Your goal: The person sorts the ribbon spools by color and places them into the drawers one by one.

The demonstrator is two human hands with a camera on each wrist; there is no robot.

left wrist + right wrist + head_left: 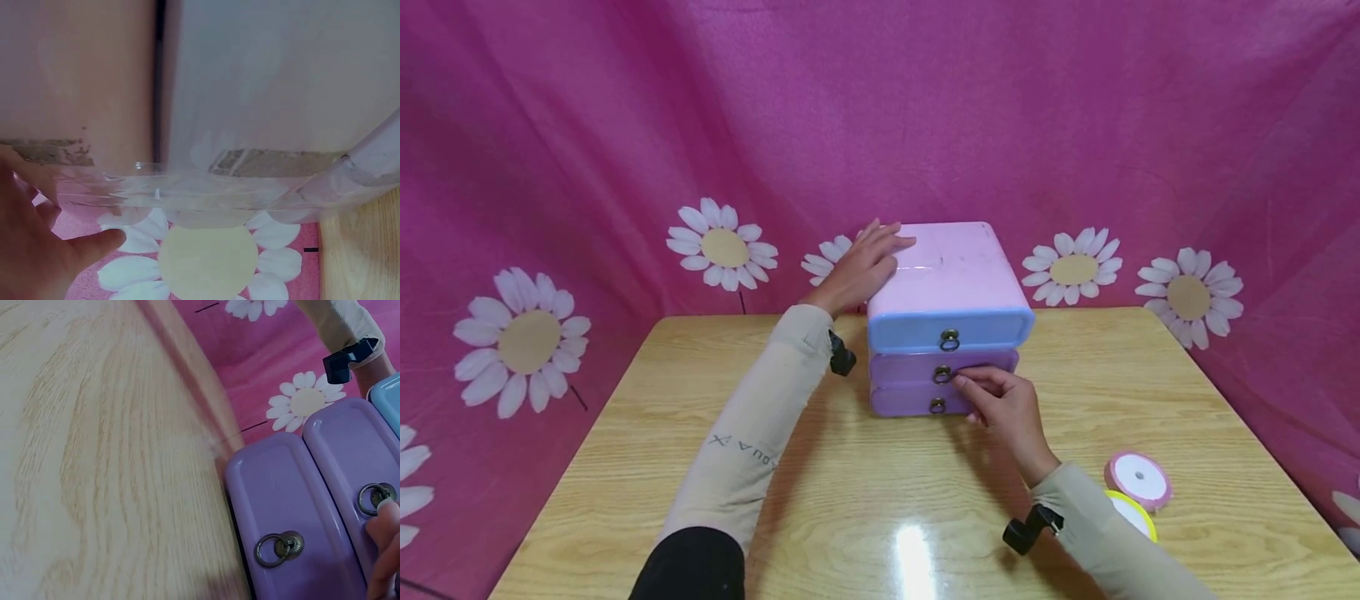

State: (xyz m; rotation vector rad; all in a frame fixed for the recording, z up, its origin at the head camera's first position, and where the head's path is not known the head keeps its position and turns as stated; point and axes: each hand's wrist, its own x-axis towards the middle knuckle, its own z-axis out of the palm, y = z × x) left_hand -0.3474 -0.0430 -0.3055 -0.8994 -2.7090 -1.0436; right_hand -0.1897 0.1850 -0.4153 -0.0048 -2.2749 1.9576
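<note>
A small plastic chest of drawers with a pink top stands at the back of the table. Its top drawer is blue; the middle drawer and bottom drawer are purple, all pushed in. My left hand rests on the chest's top left edge, fingers spread; clear tape crosses the chest's side in the left wrist view. At the middle drawer, my right hand pinches the right edge of the bronze ring pull between thumb and forefinger. Another ring pull hangs on the bottom drawer.
Two ribbon rolls lie at the right of the wooden table: a pink-edged roll and a yellow-edged roll, partly hidden by my right sleeve. A pink cloth with daisies hangs right behind the chest.
</note>
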